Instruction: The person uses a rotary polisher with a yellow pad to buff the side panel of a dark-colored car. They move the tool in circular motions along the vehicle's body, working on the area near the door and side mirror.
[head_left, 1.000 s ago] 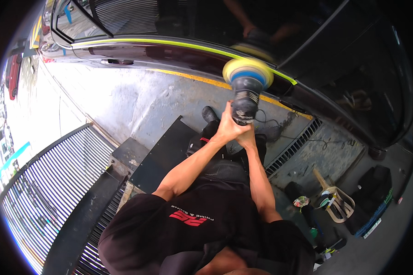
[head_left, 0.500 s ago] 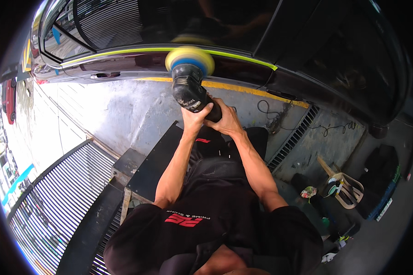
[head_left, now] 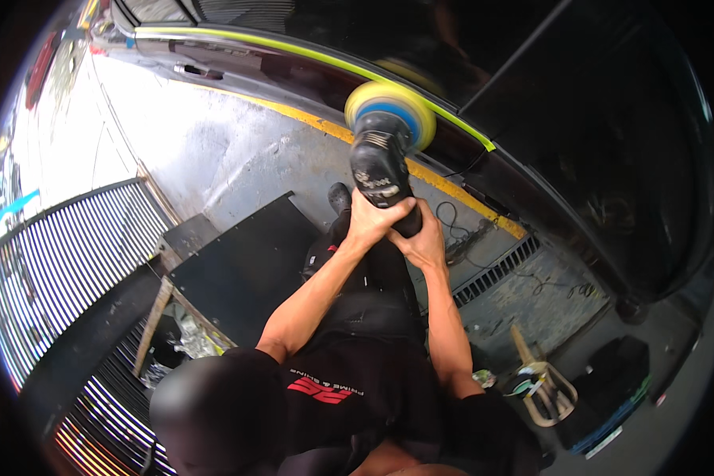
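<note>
Both my hands grip a black power polisher (head_left: 379, 163), arms stretched forward. My left hand (head_left: 373, 218) wraps round the body from the left, its thumb across the top. Around the rear handle closes my right hand (head_left: 423, 239). At the far end the round yellow pad (head_left: 389, 97) with its blue backing looks blurred, as if spinning. It lies against the dark side panel of a car (head_left: 289, 73), just below a strip of yellow-green tape (head_left: 293, 49). The pad hides part of the panel and tape.
A black board (head_left: 234, 266) stands left of my legs, beside a slatted metal grille (head_left: 71, 262). On the floor are a yellow line (head_left: 452, 189), a drain grate (head_left: 496, 274) and a loose cable (head_left: 543, 284). A beige caddy (head_left: 555, 397) with tools sits at the lower right.
The polisher and both hands have shifted right along the car panel, and the pad is now closer to the tape's right end. The view has turned. Both hands keep their grip.
</note>
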Tool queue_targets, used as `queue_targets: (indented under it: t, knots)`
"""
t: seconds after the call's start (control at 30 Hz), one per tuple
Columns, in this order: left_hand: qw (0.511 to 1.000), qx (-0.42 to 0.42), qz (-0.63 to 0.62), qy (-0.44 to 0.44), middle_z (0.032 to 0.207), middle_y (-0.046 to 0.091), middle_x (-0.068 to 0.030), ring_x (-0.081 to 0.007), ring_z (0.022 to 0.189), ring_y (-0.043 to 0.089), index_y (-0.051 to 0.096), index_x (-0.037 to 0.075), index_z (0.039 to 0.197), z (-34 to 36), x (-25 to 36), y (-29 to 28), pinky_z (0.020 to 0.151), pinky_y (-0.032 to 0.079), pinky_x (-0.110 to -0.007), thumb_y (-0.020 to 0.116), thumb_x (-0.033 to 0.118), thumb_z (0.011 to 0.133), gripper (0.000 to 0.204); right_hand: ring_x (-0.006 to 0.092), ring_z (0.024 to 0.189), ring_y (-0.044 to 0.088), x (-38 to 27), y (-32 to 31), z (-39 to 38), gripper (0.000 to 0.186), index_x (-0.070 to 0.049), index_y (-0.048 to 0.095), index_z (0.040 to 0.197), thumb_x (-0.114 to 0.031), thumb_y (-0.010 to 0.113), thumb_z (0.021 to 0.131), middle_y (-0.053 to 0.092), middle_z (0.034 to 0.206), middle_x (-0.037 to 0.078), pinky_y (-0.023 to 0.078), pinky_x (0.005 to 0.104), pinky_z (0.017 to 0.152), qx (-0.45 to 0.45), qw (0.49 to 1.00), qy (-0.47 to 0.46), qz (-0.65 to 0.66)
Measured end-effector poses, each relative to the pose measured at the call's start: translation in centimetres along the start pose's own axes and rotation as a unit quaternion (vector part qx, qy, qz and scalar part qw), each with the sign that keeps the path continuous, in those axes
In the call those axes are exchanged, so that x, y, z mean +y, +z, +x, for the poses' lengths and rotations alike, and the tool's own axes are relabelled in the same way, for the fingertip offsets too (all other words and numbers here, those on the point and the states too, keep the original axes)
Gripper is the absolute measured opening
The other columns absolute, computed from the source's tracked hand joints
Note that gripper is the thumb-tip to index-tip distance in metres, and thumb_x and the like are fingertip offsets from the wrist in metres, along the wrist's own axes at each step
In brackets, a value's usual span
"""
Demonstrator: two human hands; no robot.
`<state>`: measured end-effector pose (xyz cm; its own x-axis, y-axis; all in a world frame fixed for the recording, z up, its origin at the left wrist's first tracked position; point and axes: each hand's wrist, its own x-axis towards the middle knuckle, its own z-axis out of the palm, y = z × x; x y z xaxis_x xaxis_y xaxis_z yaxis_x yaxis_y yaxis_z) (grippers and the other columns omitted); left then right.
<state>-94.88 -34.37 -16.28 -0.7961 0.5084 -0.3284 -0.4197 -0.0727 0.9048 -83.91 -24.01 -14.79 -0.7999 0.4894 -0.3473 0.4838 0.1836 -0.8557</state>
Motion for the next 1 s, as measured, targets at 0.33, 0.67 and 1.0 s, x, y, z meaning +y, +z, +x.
queue_targets:
  t: [0.33, 0.67, 1.0]
  knots:
    - [0.995, 0.039, 0.096, -0.001, 0.109, 0.077, -0.0142, -0.0211, 0.101, 0.074, 0.058, -0.001, 0.128, -2.4, 0.3, 3.7, 0.094, 0.06, -0.039, 0.096, 0.02, 0.068, 0.074, 0.0273, 0.104, 0.076, 4.1, -0.6, -3.5, 0.067, 0.002, 0.064, 0.126, -0.032, 0.097, 0.079, 0.078, 0.113, 0.017, 0.059, 0.0409, 0.09, 0.022, 0.995, -0.014, 0.091]
    - [0.994, 0.082, 0.073, 0.021, 0.098, 0.073, -0.0041, -0.0123, 0.089, 0.068, 0.068, 0.001, 0.115, 0.9, 3.8, -4.0, 0.085, 0.059, -0.033, 0.093, 0.013, 0.072, 0.051, 0.0327, 0.108, 0.077, -1.6, 5.4, 0.9, 0.073, 0.0, 0.061, 0.133, -0.034, 0.097, 0.08, 0.077, 0.114, 0.021, 0.059, 0.0426, 0.094, -0.06, 0.993, -0.009, 0.098]
    - [0.997, 0.06, 0.039, 0.011, 0.096, 0.074, -0.0034, -0.0118, 0.086, 0.068, 0.071, 0.001, 0.108, 1.3, 3.9, -4.2, 0.081, 0.059, -0.032, 0.093, 0.012, 0.072, 0.044, 0.0349, 0.104, 0.078, -2.5, 5.1, 1.1, 0.071, 0.002, 0.059, 0.13, -0.033, 0.096, 0.081, 0.078, 0.111, 0.021, 0.06, 0.0431, 0.089, -0.06, 0.994, -0.016, 0.088]
